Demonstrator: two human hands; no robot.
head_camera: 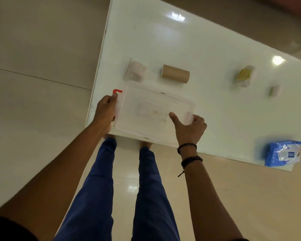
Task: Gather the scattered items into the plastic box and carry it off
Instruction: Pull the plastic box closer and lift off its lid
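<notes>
Head view looks straight down on a glossy white table (207, 49) with a clear plastic box (151, 110) sitting at its near corner, lid on. Left hand (105, 113) grips the box's left end, fingers curled over the rim just below a red clip (116, 91) that sticks out at the far left corner. Right hand (189, 127) holds the right end, thumb spread across the lid and fingers wrapped round the side latch; dark bracelets (189, 153) circle that wrist. Something pale and blurred shows through the lid, but what it is cannot be told. Beyond the box lies a clear packet (135, 71), very close to its far edge, and to the right of that a cardboard tube (175, 73) on its side. Farther right, well apart from the box, are a yellow-and-white packet (245, 75) and a small white roll (274, 91), both blurred. A blue wrapped pack (283, 153) rests near the table's right front edge. Blue trouser legs (97, 180) stand on the tiled floor (33, 84) below.
</notes>
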